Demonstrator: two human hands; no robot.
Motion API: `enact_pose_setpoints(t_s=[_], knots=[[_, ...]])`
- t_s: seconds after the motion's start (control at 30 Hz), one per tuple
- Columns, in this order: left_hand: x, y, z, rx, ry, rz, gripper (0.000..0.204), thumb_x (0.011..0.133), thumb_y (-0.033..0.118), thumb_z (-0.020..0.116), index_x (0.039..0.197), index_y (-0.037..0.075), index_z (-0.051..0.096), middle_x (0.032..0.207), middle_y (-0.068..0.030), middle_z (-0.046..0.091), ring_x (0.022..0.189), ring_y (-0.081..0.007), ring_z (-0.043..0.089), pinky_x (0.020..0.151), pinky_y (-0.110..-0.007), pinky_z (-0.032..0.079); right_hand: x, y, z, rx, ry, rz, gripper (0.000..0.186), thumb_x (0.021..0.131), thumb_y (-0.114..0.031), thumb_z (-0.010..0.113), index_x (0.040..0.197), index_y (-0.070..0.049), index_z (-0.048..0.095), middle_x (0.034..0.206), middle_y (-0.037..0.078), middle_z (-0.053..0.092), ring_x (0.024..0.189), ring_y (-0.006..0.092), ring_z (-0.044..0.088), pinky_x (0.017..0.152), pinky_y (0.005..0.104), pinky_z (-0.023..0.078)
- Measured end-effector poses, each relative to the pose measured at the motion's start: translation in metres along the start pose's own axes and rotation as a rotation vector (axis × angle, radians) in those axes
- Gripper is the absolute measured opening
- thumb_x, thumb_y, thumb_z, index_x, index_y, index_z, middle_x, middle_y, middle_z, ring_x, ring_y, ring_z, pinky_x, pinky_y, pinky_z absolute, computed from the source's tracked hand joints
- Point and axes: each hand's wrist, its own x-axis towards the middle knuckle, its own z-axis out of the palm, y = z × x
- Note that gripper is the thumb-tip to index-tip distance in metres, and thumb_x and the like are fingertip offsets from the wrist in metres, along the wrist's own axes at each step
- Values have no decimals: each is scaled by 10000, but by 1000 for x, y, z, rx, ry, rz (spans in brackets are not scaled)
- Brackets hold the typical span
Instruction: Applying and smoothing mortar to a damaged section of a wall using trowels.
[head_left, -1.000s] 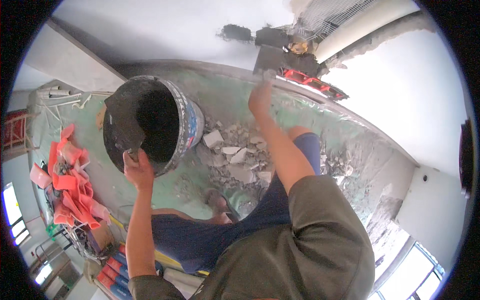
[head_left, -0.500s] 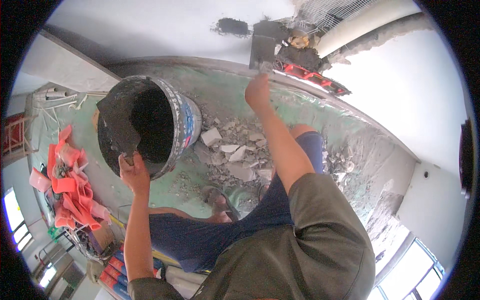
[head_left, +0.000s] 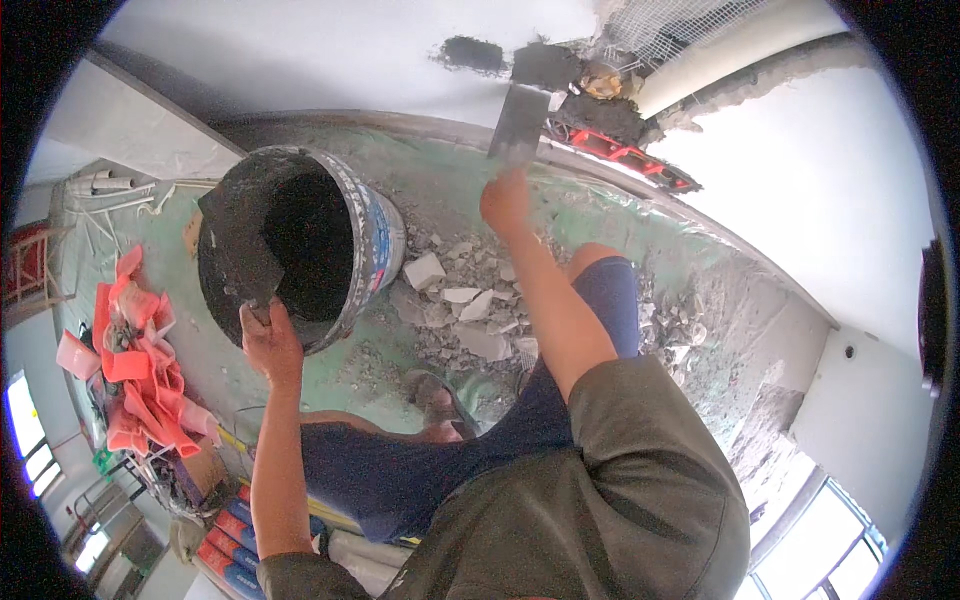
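My left hand (head_left: 272,345) is closed on a wide putty knife; its broad blade (head_left: 240,245), coated in dark grey mortar, lies over the mouth of a round bucket (head_left: 378,225). Dark mortar smears the bucket's inside and rim. In my right hand (head_left: 506,205) is a second putty knife (head_left: 519,120), its rectangular grey blade pointing up toward the wall. Just beyond the blade tip is a patch of dark wet mortar (head_left: 546,66) on the white wall (head_left: 330,60). Motion slightly blurs my right hand and the knife's handle.
Broken plaster rubble (head_left: 465,300) lies on the green-sheeted floor near my foot. A pale pipe (head_left: 720,65), mesh (head_left: 680,30) and a red plastic strip (head_left: 620,152) adjoin the patch. Pink crumpled sheets (head_left: 140,370) and stacked bags (head_left: 232,540) are at left.
My right hand and its putty knife have drawn down and slightly left, away from the mortar patch. My left hand still holds its knife over the bucket.
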Motion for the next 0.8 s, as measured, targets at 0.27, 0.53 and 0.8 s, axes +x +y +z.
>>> enact_pose_setpoints(t_s=[0.27, 0.53, 0.8], knots=[[6, 21, 35, 20, -63, 47, 415, 846, 418, 584, 1064, 66, 559, 904, -218, 648, 856, -452, 609, 720, -501, 467, -41, 60, 58, 264, 286, 199, 300, 856, -160, 603, 1100, -39, 476, 915, 216, 631, 890, 439, 603, 773, 491, 459], [3, -3, 11, 58, -27, 5, 406, 839, 419, 561, 1080, 92, 552, 912, -233, 650, 871, -462, 606, 735, -529, 462, -89, -6, -59, 878, 25, 367, 342, 895, -255, 597, 1110, -23, 467, 964, 266, 611, 889, 473, 588, 732, 530, 454], [-1, 17, 6, 63, -29, 48, 374, 849, 420, 542, 1056, 109, 560, 897, -208, 659, 857, -443, 615, 729, -523, 467, -78, 12, -51, 623, 298, 24, 396, 939, -352, 533, 1116, 0, 496, 828, 265, 591, 852, 474, 574, 714, 514, 451]])
